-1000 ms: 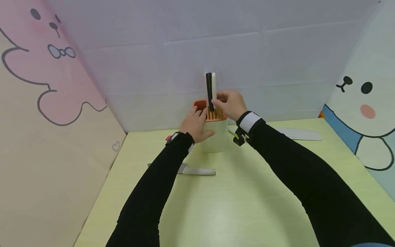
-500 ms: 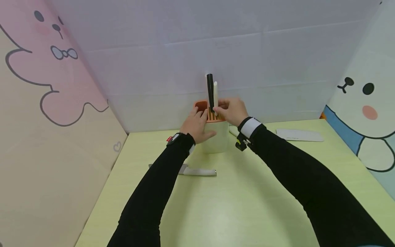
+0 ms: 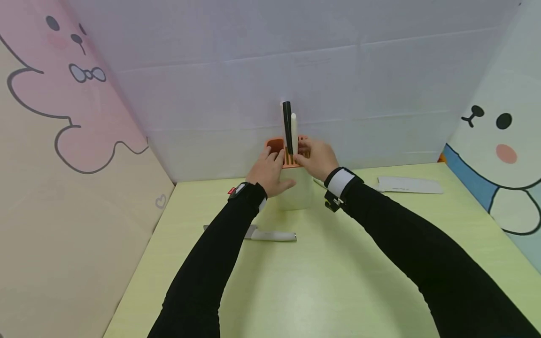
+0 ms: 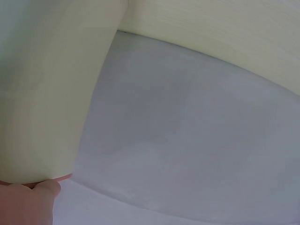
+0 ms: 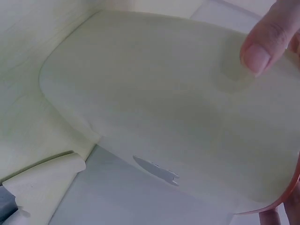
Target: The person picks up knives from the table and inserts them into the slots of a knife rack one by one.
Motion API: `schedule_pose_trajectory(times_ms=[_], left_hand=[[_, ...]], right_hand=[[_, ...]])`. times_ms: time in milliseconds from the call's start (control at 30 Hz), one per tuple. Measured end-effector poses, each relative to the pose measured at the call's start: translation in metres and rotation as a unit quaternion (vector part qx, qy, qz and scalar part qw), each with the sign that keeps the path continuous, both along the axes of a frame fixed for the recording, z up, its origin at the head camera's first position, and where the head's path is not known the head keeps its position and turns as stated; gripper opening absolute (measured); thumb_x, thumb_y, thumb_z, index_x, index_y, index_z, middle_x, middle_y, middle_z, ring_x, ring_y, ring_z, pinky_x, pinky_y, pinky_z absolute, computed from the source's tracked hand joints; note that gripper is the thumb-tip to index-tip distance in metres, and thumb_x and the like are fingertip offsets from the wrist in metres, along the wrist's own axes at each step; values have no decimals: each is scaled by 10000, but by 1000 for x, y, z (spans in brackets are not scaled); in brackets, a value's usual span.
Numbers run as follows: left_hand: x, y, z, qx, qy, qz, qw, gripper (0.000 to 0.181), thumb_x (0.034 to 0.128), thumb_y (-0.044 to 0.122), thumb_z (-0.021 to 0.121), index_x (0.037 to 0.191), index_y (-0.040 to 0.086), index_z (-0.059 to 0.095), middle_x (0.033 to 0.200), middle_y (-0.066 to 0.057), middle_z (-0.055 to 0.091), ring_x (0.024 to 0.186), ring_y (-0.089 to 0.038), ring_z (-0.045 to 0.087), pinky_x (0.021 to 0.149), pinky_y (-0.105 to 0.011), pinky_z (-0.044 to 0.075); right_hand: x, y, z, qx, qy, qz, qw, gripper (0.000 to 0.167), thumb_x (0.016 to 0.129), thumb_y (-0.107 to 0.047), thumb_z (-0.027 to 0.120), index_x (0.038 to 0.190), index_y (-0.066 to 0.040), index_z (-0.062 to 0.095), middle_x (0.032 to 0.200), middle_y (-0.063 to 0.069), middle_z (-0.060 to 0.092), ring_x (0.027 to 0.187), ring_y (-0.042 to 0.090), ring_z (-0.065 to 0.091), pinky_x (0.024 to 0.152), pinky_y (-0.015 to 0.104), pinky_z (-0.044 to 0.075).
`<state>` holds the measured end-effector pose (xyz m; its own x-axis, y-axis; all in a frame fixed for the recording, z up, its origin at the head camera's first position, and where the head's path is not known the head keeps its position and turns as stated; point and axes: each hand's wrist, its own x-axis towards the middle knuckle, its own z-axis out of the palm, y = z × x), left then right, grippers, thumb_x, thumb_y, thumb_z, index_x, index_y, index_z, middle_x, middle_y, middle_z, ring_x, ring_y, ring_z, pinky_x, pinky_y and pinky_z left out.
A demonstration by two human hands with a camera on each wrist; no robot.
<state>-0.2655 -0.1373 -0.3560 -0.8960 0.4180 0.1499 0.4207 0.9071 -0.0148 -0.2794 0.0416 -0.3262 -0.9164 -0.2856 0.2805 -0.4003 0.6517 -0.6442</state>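
A pale knife block (image 3: 295, 190) with an orange slotted top stands at the table's back, a black knife handle (image 3: 287, 122) and a white knife handle (image 3: 294, 131) rising from it. My left hand (image 3: 268, 173) rests on the block's left side, straight fingers over the rim and thumb across its front. In the right wrist view that thumb (image 5: 260, 54) lies on the pale wall. My right hand (image 3: 317, 157) is just right of the white handle, fingers loosely bent, thumb tip near the handle's base; contact is unclear. The blades in the block are hidden.
A knife with a light handle (image 3: 274, 235) lies in front of the block, its blade partly under my left sleeve. A broad-bladed knife (image 3: 410, 185) lies at the back right, its handle partly behind my right arm. Walls rise behind and at both sides.
The white handle sank into the block between the two earlier frames and now stands still. My right hand has slid down and slightly right off its grip. The left hand has stayed put.
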Motion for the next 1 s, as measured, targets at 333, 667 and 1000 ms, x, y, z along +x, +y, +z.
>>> schedule_pose_trajectory(times_ms=[333,667,1000], left_hand=[[2,1,2,-95,24,29,9999,959,861,650,558,1516,24,242,1444,-167,444,1427,-329,223,1181,-382,129],[1,2,0,-115,94,-12,9999,935,878,643,537,1509,13,258,1448,-169,437,1422,-331,232,1178,-387,142],[0,3,0,-231,125,42,9996,857,937,600,470,1518,18,227,1476,-167,399,1429,-315,226,1184,-370,103]], right_hand=[[2,10,-6,-296,-98,226,9993,469,973,-232,587,1398,-65,485,1270,111,613,1167,267,558,930,448,468],[27,28,-17,-747,862,-167,9933,309,977,-163,553,1233,9,544,1112,142,602,1014,271,563,827,425,488],[94,2,-88,1520,75,1689,9738,282,911,-237,679,1128,-59,649,1060,76,663,955,215,623,830,370,520]])
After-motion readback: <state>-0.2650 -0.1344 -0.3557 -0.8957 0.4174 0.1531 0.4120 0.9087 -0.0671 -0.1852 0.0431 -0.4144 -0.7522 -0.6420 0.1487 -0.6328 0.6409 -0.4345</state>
